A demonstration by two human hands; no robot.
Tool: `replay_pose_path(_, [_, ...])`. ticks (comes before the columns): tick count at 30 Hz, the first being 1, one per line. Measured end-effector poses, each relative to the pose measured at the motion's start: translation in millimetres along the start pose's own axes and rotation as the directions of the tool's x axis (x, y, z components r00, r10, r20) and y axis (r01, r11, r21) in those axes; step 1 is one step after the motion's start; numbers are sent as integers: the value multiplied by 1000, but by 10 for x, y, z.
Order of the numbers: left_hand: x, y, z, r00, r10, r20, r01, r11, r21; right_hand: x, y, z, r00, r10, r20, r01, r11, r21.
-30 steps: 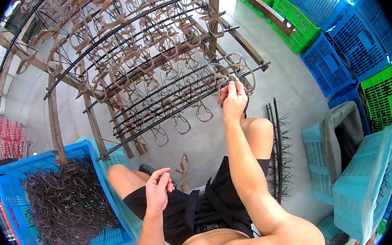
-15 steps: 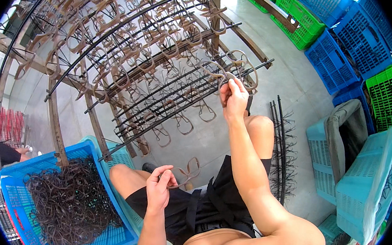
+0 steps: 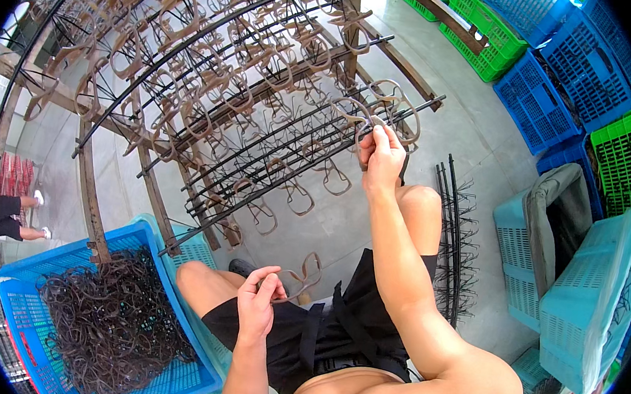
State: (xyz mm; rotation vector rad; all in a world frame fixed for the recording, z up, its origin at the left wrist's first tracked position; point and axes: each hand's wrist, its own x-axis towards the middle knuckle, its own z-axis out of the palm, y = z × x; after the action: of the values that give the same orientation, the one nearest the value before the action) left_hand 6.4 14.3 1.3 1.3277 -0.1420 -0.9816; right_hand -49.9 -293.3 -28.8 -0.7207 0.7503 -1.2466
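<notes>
Low over my left thigh, my left hand (image 3: 257, 299) pinches a thin brown eyeglass frame (image 3: 311, 274) by its end. My right hand (image 3: 382, 158) reaches out to the near bar of a hanging rack (image 3: 296, 162), at the bar's right end. Its fingers are closed on another brown eyeglass frame (image 3: 351, 118). More frames hang at that bar end, right beside the fingertips. Whether the held frame touches the bar is hidden by my fingers. Several more eyeglass frames (image 3: 296, 197) hang along the lower bars.
A blue basket (image 3: 192, 335) heaped with dark eyeglass frames (image 3: 117, 322) stands at my left. Loose spiked bars (image 3: 453, 248) lie on the floor at right. Blue and green crates (image 3: 621, 158) and pale teal baskets (image 3: 587, 299) line the right side. Another person (image 3: 6, 214) is far left.
My right hand has shifted very slightly right and down, still at the bar end. My left hand stays nearly still. The other person at far left has moved, and more of the body shows.
</notes>
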Motion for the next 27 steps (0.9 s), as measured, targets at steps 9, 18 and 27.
replay_pose_path(9, [1,-19,-9,1000,-3,-5,3,1000,19,-8,-32,-1,999,37,2,-37,996,-83])
replay_pose_path(18, [4,-39,33,1000,-3,5,3,1000,7,-92,61,1,971,-131,200,207,878,-431])
replay_pose_path(27, [14,7,54,1000,-15,-25,14,1000,-15,-106,61,18,988,-44,148,87,952,-294])
